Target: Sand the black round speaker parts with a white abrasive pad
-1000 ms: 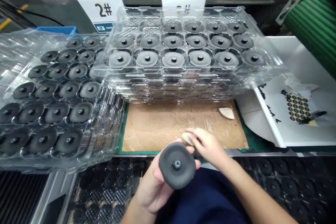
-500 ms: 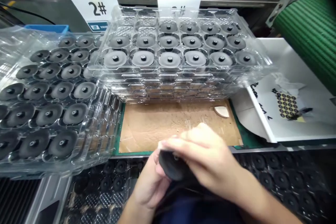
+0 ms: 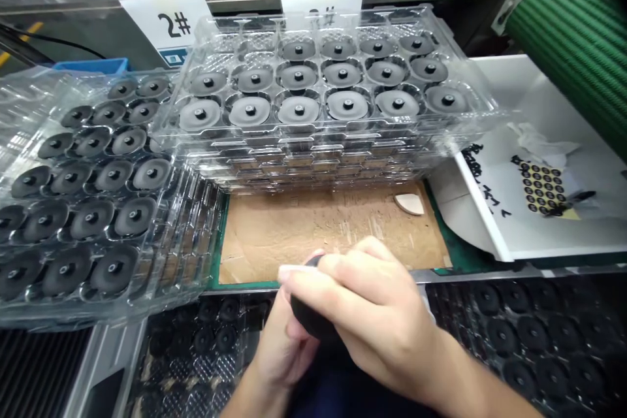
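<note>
A dark round disc is held between my two hands at the lower middle, below a brown cardboard sheet. My left hand grips its left and lower side. My right hand lies over its top and right side, fingers bent, a pale fingertip near the upper edge. The hands hide much of the disc. Beyond the cardboard stands a stack of clear trays, the top one bearing similar discs with small central hubs.
More disc-filled trays stand at the left. On the right are a white bin with a dotted sticker sheet and a green ribbed roll. A pale wedge lies on the cardboard. Dark disc trays lie below the bench edge.
The view has shifted slightly. My right hand has moved further over the disc, covering its hub, and the disc now shows more edge-on between my hands.
</note>
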A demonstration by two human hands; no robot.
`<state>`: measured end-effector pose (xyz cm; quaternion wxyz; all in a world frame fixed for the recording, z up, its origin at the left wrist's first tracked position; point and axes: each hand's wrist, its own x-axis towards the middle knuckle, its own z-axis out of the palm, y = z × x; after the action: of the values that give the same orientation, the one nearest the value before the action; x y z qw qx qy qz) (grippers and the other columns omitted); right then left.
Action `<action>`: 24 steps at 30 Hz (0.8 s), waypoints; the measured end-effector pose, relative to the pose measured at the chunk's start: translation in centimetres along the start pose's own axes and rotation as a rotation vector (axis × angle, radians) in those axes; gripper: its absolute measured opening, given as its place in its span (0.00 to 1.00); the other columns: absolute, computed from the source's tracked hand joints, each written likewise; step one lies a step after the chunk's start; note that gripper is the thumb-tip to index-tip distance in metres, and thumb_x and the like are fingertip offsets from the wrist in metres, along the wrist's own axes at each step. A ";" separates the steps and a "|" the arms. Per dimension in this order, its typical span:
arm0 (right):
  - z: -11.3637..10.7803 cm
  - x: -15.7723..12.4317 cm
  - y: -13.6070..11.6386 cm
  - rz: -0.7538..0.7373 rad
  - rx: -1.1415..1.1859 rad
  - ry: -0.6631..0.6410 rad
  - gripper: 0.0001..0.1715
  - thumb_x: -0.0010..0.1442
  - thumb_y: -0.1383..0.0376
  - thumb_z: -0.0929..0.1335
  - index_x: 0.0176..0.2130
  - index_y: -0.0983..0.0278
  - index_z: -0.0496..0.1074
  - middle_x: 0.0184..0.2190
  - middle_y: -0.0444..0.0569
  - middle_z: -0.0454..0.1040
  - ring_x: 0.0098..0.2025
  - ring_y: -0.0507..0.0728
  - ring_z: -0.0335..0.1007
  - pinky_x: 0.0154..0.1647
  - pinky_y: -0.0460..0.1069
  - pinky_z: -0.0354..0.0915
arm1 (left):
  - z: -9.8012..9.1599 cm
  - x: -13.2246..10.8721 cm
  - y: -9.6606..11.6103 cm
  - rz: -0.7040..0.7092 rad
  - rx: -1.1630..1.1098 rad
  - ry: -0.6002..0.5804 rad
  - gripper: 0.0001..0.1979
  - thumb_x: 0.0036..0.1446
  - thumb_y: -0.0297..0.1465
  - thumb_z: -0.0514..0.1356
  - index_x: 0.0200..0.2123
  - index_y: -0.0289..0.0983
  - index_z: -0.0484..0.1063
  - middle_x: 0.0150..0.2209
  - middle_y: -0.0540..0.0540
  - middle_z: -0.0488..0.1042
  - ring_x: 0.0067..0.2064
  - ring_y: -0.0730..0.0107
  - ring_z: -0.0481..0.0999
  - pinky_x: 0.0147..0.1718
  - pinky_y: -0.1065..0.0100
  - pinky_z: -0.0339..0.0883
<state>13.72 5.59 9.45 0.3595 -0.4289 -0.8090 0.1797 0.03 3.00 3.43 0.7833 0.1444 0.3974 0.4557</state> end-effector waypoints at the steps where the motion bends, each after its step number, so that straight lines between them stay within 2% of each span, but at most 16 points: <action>1: -0.1 0.0 0.5 -0.030 0.062 0.002 0.16 0.67 0.69 0.58 0.45 0.66 0.72 0.30 0.46 0.77 0.29 0.52 0.67 0.31 0.50 0.52 | 0.0 0.0 0.0 0.018 0.006 -0.010 0.35 0.32 0.43 0.71 0.48 0.41 0.73 0.44 0.46 0.77 0.47 0.58 0.73 0.47 0.66 0.66; 3: -0.1 -0.7 2.2 0.029 0.171 -0.043 0.14 0.66 0.69 0.60 0.46 0.63 0.72 0.34 0.45 0.78 0.33 0.51 0.69 0.34 0.49 0.55 | -0.1 -0.2 0.1 0.069 0.010 0.004 0.35 0.32 0.42 0.72 0.48 0.40 0.73 0.45 0.46 0.77 0.47 0.61 0.74 0.45 0.70 0.68; 7: 1.6 -5.1 7.1 0.385 0.291 -0.132 0.13 0.63 0.64 0.63 0.45 0.58 0.74 0.40 0.45 0.78 0.37 0.52 0.72 0.38 0.48 0.63 | -0.5 -0.9 0.5 0.076 -0.046 0.067 0.31 0.35 0.40 0.71 0.47 0.45 0.72 0.49 0.47 0.76 0.48 0.60 0.75 0.47 0.68 0.68; 10: 4.5 -8.6 9.9 0.504 0.275 -0.128 0.14 0.62 0.63 0.63 0.42 0.61 0.76 0.38 0.49 0.79 0.39 0.57 0.74 0.40 0.51 0.68 | -0.4 -1.1 0.6 0.043 -0.064 0.056 0.28 0.36 0.40 0.71 0.46 0.46 0.74 0.49 0.48 0.76 0.50 0.57 0.74 0.50 0.66 0.67; 12: 5.4 -9.5 10.5 0.528 0.271 -0.120 0.13 0.61 0.63 0.63 0.39 0.62 0.77 0.34 0.50 0.80 0.36 0.58 0.75 0.38 0.52 0.69 | -0.1 -0.9 0.5 0.028 -0.064 0.037 0.29 0.36 0.41 0.70 0.46 0.46 0.73 0.49 0.48 0.76 0.49 0.58 0.75 0.49 0.67 0.67; 14: 4.8 -8.8 9.7 0.558 0.276 -0.082 0.13 0.61 0.63 0.63 0.40 0.62 0.76 0.37 0.50 0.80 0.38 0.58 0.76 0.38 0.51 0.70 | 0.3 -0.7 0.4 0.022 -0.057 0.014 0.31 0.36 0.42 0.70 0.47 0.45 0.73 0.50 0.45 0.75 0.48 0.58 0.76 0.47 0.67 0.68; 17: 1.5 -6.0 6.5 0.548 0.292 0.059 0.15 0.63 0.63 0.62 0.47 0.61 0.72 0.45 0.49 0.76 0.46 0.56 0.72 0.41 0.48 0.69 | 1.0 -0.4 0.1 0.035 -0.041 0.006 0.32 0.36 0.41 0.70 0.48 0.44 0.72 0.50 0.45 0.75 0.49 0.57 0.75 0.48 0.67 0.68; 19: -0.6 -4.1 3.8 0.367 0.308 0.182 0.17 0.63 0.65 0.63 0.52 0.63 0.68 0.46 0.50 0.75 0.45 0.55 0.71 0.42 0.48 0.68 | 1.4 -0.4 -0.2 0.041 -0.036 0.017 0.30 0.38 0.40 0.70 0.48 0.45 0.72 0.49 0.46 0.75 0.51 0.59 0.73 0.50 0.67 0.66; 21: -1.7 -3.0 1.7 0.132 0.275 0.172 0.17 0.63 0.68 0.61 0.51 0.68 0.67 0.41 0.52 0.76 0.40 0.55 0.71 0.40 0.49 0.67 | 1.7 -0.3 -0.4 0.023 -0.022 0.017 0.26 0.43 0.37 0.69 0.49 0.46 0.72 0.49 0.47 0.75 0.51 0.62 0.72 0.51 0.68 0.65; 22: -1.9 -2.8 1.0 0.065 0.254 0.131 0.16 0.63 0.70 0.60 0.50 0.70 0.68 0.38 0.52 0.77 0.36 0.55 0.71 0.38 0.50 0.66 | 1.7 -0.2 -0.5 0.018 -0.016 0.012 0.25 0.43 0.36 0.69 0.48 0.45 0.72 0.49 0.47 0.75 0.51 0.63 0.73 0.50 0.69 0.65; 24: -2.0 -2.6 0.5 0.061 0.236 -0.001 0.15 0.62 0.72 0.60 0.46 0.69 0.70 0.34 0.50 0.77 0.33 0.54 0.70 0.34 0.49 0.65 | 1.8 0.0 -0.7 0.019 -0.007 0.008 0.26 0.40 0.35 0.70 0.46 0.44 0.73 0.47 0.48 0.76 0.49 0.61 0.74 0.49 0.68 0.67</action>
<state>16.40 3.69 9.38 0.4013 -0.4080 -0.7690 0.2849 1.82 2.82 4.17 0.7779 0.1438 0.3975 0.4649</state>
